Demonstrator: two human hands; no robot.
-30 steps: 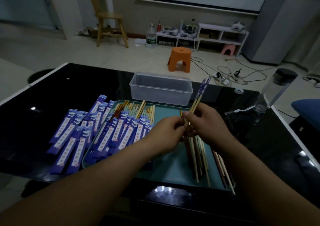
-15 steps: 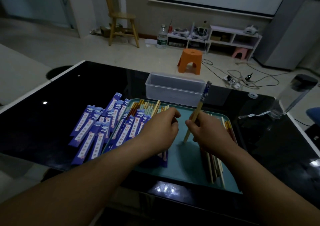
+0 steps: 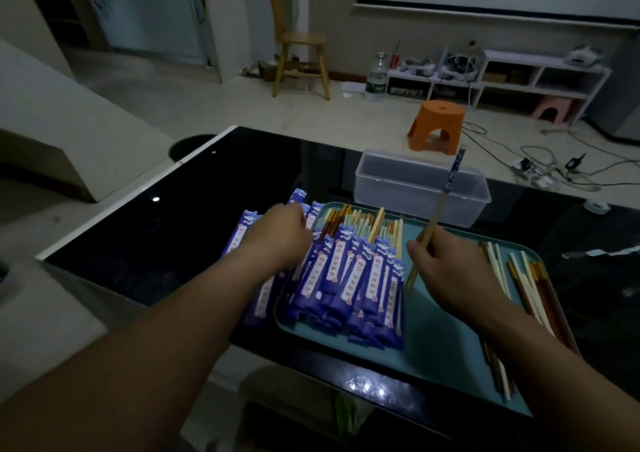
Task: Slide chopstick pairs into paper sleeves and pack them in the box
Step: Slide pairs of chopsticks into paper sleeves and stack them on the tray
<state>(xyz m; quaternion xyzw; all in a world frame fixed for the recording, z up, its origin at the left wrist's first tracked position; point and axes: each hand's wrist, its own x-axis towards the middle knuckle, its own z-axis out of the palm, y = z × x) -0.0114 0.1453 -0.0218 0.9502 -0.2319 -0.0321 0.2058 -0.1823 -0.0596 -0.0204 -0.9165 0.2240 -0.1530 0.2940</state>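
The box (image 3: 420,188) looks empty and chopsticks (image 3: 519,285) lie loose, while the right hand (image 3: 450,271) pinches one unsleeved pair (image 3: 437,216) and the left hand (image 3: 280,236) lies on sleeves (image 3: 242,233), its grip hidden.

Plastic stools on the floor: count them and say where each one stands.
2. An orange stool stands just beyond the table; a pink stool sits by the white shelf, further right.

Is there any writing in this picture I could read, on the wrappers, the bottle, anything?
Paper sleeves: red characters on a white strip, too blurred to read.
Bottle on the floor: green label, too small to read.
Chopsticks in the right hand: blue pattern only, no words visible.
No other text shows.
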